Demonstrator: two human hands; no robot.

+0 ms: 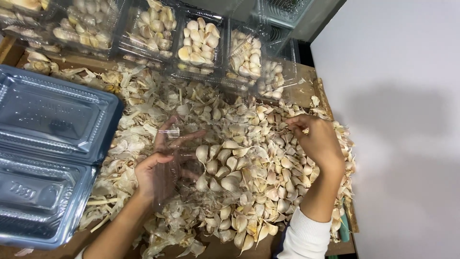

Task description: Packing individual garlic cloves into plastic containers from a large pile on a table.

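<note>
left hand (158, 168), fingers curled, holds an open clear plastic clamshell box (191, 144) above the garlic clove pile (254, 177). right hand (314, 141) pinches into cloves at the pile's far edge. filled clamshells (199, 43) line the back; empty box stack (48, 153) at left.

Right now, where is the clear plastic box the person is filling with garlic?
In the head view, the clear plastic box sits left of centre on the garlic pile, steadied by the left hand, with the stack of empty containers further left.
</note>
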